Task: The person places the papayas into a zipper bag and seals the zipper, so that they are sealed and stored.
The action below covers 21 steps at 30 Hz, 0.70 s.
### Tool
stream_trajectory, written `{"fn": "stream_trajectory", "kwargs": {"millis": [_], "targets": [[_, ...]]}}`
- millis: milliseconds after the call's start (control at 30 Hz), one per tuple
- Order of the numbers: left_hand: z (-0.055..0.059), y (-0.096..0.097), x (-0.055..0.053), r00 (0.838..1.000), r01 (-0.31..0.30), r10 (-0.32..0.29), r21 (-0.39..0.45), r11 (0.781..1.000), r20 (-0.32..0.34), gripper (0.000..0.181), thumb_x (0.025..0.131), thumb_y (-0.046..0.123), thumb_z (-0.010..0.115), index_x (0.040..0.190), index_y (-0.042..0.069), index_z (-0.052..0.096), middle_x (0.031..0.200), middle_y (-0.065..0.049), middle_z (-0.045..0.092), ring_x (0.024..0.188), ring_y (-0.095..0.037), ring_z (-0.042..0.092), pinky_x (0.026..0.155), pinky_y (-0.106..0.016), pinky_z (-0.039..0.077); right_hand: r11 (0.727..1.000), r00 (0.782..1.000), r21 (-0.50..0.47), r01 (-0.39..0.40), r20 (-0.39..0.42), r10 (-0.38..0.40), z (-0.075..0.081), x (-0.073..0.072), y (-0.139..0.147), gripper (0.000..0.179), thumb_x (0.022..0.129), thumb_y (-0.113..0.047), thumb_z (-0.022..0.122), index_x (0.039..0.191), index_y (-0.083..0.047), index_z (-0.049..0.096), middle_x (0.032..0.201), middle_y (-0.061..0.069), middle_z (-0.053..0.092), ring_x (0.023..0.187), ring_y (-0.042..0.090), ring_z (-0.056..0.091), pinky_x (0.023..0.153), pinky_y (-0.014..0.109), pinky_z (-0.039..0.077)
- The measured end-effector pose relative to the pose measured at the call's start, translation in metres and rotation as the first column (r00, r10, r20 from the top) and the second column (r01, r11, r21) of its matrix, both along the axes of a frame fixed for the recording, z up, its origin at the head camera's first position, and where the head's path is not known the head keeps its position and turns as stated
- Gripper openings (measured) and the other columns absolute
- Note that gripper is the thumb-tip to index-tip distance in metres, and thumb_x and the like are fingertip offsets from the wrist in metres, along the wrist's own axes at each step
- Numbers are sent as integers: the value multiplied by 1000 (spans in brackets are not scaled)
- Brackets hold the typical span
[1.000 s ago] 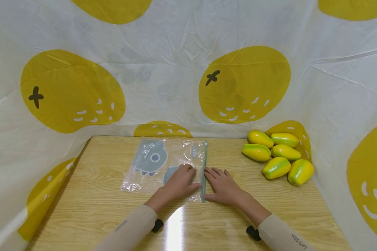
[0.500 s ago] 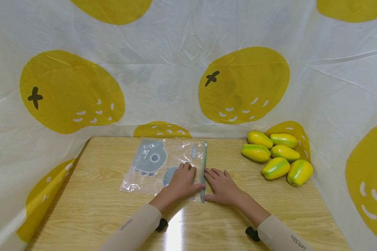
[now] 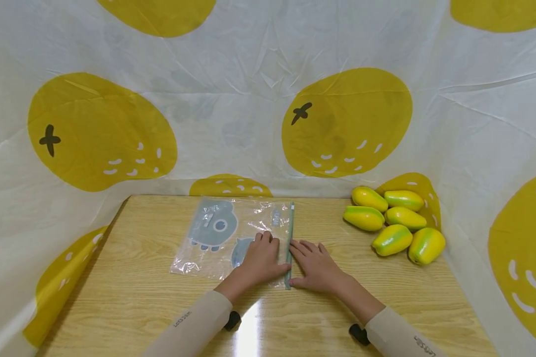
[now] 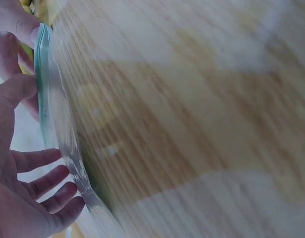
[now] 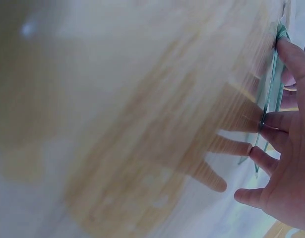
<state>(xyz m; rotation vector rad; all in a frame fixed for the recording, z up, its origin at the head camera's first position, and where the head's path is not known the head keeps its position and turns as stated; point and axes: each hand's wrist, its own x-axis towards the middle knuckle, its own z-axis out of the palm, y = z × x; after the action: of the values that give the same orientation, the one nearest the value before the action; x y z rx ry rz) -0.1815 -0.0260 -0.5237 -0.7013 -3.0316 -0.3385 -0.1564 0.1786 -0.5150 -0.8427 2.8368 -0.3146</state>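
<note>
A clear zip bag [image 3: 256, 210] with blue-grey animal prints lies flat on the table, its green zip strip [image 3: 291, 223] along the right side. My left hand [image 3: 260, 260] rests on the bag with fingers slightly bent, its thumb reaching the strip near the bottom. From the other side my right hand [image 3: 318, 267] lies on the table, fingertips and thumb right at the strip's outer edge. In the right wrist view the right thumb is at one end of the green strip [image 5: 270, 94], and the other fingers are spread along it.
Several yellow-green papaya-shaped fruits [image 3: 405, 218] sit in a group at the table's back right. A white cloth [image 3: 232, 124] with yellow fruit prints hangs around the back and sides of the wooden table [image 3: 147, 307].
My left hand has shifted slightly to the right, its thumb sliding down the zip strip toward the near end. My right hand has stayed almost still.
</note>
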Motion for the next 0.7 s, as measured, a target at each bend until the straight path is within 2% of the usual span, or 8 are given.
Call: {"fn": "stream_trajectory", "kwargs": {"millis": [467, 700], "targets": [[0, 2, -1, 1000, -4, 4, -24, 1000, 2, 69, 79, 57, 80, 121, 5, 65, 115, -11, 57, 106, -28, 51, 84, -43, 52, 1000, 1000, 10, 7, -13, -7, 3, 2, -3, 92, 91, -63, 68, 158, -8, 41, 168, 9, 35, 150, 41, 36, 113, 77, 29], [1, -3, 1, 1000, 16, -16, 16, 1000, 17, 65, 79, 50, 81, 124, 6, 62, 121, -13, 58, 108, -30, 52, 85, -42, 53, 999, 1000, 39, 9, -24, -8, 0, 2, -3, 94, 90, -66, 67, 159, -9, 40, 168, 7, 35, 151, 39, 36, 113, 76, 29]]}}
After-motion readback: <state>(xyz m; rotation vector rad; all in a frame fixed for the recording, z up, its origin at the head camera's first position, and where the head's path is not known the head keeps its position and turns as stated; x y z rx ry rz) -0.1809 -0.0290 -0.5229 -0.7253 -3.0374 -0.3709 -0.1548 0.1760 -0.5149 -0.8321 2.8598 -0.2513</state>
